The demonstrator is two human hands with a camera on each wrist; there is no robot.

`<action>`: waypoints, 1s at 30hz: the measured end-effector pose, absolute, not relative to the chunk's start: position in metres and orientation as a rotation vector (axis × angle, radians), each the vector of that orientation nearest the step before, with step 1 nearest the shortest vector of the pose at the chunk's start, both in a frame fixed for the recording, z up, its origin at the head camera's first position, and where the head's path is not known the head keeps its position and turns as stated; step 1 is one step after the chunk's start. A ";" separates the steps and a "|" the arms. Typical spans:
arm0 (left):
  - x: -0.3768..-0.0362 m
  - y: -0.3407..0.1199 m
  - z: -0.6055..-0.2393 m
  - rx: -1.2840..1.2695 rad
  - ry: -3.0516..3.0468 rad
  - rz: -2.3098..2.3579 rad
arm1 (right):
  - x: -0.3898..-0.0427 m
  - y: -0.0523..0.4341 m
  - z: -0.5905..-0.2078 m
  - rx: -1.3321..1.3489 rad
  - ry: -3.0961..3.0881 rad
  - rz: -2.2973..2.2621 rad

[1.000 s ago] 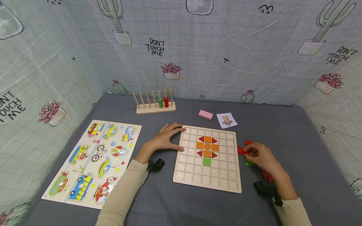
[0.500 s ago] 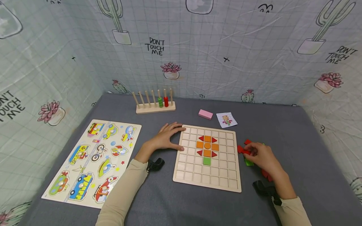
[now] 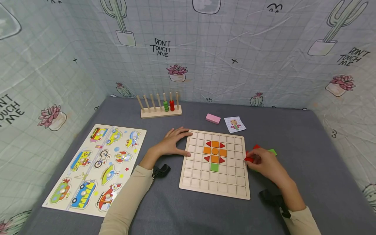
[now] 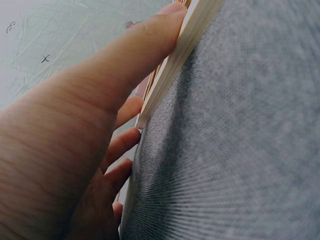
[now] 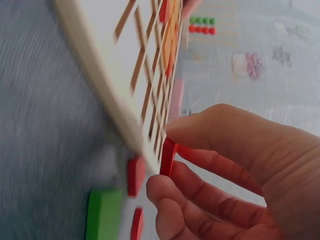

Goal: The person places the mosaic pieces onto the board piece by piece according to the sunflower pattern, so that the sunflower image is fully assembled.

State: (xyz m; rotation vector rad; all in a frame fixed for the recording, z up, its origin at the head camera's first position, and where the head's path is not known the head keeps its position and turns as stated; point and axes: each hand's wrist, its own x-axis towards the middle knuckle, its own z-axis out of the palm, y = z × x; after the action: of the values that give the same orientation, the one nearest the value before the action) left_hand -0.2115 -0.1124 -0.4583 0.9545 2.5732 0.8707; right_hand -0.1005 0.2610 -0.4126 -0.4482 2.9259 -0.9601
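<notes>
A pale wooden grid board lies before me. Orange squares, red triangles, an orange circle and a green square sit in its cells. My left hand rests at its left edge, thumb and index fingertip touching the rim; in the left wrist view the thumb lies against the board's edge. At the right edge, my right hand pinches a small red piece between thumb and fingers. Beneath that hand lie loose red pieces and a green block, partly hidden.
Behind the board are a pink block and a pattern card. A peg rack with green and red beads stands at the back. On the left lies a vehicle puzzle board. A printed curtain surrounds the table.
My right hand has moved a little left, bringing the red piece to the board's right edge. A loose green piece shows more behind the hand. The left hand stays in place.
</notes>
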 end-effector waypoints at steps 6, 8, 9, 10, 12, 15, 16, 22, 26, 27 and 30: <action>-0.211 -0.113 -0.460 0.958 2.573 0.869 | -0.099 0.247 -0.414 -0.563 2.910 -0.931; -0.211 -0.113 -0.460 0.962 2.571 0.872 | -0.097 0.242 -0.415 -0.577 2.897 -0.937; -0.211 -0.113 -0.460 0.964 2.570 0.873 | -0.096 0.240 -0.415 -0.583 2.892 -0.944; -0.211 -0.113 -0.460 0.964 2.568 0.874 | -0.096 0.238 -0.415 -0.590 2.891 -0.955; -0.211 -0.113 -0.459 0.965 2.569 0.876 | -0.094 0.233 -0.417 -0.614 2.884 -0.978; -0.210 -0.113 -0.459 0.965 2.572 0.874 | -0.093 0.226 -0.420 -0.655 2.847 -1.010; -0.210 -0.113 -0.458 0.963 2.572 0.875 | -0.093 0.223 -0.422 -0.671 2.831 -1.015; -0.210 -0.112 -0.457 0.964 2.576 0.874 | -0.091 0.211 -0.430 -0.767 2.754 -1.058; -0.210 -0.113 -0.457 0.971 2.576 0.873 | -0.090 0.206 -0.434 -0.855 2.738 -1.092; -0.210 -0.113 -0.457 0.972 2.575 0.874 | -0.090 0.205 -0.435 -0.878 2.738 -1.096; -0.211 -0.113 -0.458 0.978 2.574 0.875 | -0.090 0.204 -0.436 -0.910 2.738 -1.106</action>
State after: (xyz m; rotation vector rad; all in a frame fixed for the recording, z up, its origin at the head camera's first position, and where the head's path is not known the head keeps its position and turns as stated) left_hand -0.2108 -0.1134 -0.4580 0.9784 2.5744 0.8751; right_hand -0.0903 0.2040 -0.4362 -0.9100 2.7383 -1.1056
